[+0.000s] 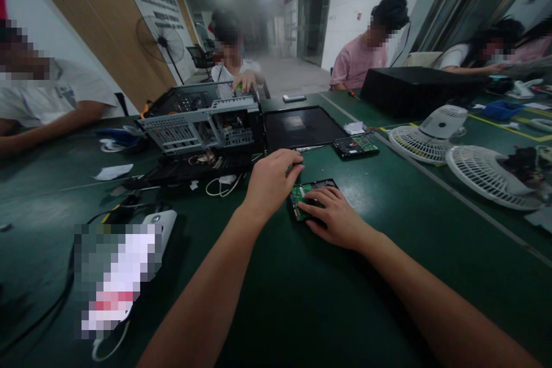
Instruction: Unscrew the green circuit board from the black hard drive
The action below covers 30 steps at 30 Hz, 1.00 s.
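On the green table lies a hard drive (301, 194), its green circuit board facing up. My right hand (338, 217) rests across it and holds it, fingers spread over the board and the near side. Just beyond the drive's left end, my left hand (276, 178) is raised with thumb and fingertips pinched together; what they hold, if anything, is too small to make out. A thin, pale tool-like piece (311, 148) lies behind the left fingertips. Farther back sits a second hard drive (356, 146), also board side up, touched by neither hand.
An opened computer case (202, 126) stands at back left, with a co-worker's hand (246, 80) on it. Behind my hands lies a black panel (304, 126). White fan parts (495, 175) and a black box (418, 89) are at right; a white power strip (166, 221) and cables lie at left.
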Each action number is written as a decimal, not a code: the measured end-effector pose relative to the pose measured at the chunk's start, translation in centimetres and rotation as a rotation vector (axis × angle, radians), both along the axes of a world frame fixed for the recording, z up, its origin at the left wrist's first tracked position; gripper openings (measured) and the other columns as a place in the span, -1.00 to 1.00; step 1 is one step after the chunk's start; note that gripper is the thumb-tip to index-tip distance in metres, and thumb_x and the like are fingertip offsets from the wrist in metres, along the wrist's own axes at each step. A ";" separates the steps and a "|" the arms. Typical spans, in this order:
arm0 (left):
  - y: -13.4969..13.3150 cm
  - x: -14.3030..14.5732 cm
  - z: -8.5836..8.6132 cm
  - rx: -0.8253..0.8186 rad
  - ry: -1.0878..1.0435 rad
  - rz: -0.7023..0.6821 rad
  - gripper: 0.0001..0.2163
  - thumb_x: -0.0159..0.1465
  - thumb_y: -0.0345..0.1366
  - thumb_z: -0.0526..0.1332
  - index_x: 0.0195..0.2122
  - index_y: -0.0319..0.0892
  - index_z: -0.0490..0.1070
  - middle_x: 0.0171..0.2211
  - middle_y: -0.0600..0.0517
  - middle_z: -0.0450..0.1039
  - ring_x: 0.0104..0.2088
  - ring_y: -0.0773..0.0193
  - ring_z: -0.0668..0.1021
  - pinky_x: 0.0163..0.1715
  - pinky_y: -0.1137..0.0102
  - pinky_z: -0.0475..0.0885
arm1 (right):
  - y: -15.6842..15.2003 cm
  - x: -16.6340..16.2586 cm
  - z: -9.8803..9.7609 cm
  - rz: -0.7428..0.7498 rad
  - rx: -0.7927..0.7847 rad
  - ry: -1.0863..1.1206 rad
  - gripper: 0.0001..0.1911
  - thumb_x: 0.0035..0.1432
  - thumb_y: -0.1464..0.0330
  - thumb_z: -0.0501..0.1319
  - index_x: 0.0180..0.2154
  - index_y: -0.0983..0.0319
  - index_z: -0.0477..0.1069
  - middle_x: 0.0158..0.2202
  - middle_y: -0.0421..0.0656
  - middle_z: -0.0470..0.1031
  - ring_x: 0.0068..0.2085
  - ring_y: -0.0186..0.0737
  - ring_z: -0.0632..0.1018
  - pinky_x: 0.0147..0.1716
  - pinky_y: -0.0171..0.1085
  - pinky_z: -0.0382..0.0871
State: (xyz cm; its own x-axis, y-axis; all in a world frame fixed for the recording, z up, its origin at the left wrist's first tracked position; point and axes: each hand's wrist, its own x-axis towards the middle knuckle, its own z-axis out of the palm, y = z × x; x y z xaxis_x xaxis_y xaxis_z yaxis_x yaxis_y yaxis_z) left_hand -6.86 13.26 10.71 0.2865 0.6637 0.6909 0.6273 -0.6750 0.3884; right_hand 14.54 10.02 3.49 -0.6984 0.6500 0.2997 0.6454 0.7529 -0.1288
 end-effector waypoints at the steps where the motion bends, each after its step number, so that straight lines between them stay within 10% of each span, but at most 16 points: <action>1: 0.0 0.0 -0.1 -0.006 -0.008 0.006 -0.89 0.31 -0.43 0.33 -0.17 -0.11 0.53 -0.12 0.00 0.62 -0.10 0.20 0.63 -0.01 0.25 0.54 | 0.0 0.0 0.0 -0.002 0.002 0.002 -0.56 0.30 0.30 0.22 0.19 0.09 0.45 0.17 -0.02 0.44 0.21 0.07 0.40 0.25 0.18 0.15; 30: 0.1 0.9 -1.0 -0.037 -0.138 0.073 -0.85 0.26 -0.37 0.37 -0.27 -0.13 0.38 -0.18 -0.02 0.56 -0.15 0.19 0.62 -0.13 0.26 0.59 | -0.1 0.0 -0.4 -0.017 0.020 -0.006 -0.56 0.30 0.30 0.24 0.20 0.06 0.43 0.19 -0.04 0.44 0.23 0.06 0.39 0.29 0.19 0.13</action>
State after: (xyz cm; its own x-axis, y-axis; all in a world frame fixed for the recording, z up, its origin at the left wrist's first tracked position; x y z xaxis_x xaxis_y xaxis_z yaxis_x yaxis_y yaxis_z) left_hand -5.95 13.41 9.68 0.1405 0.7051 0.6951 0.6135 -0.6130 0.4978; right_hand 14.56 9.91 3.13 -0.6893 0.6557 0.3081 0.6588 0.7442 -0.1099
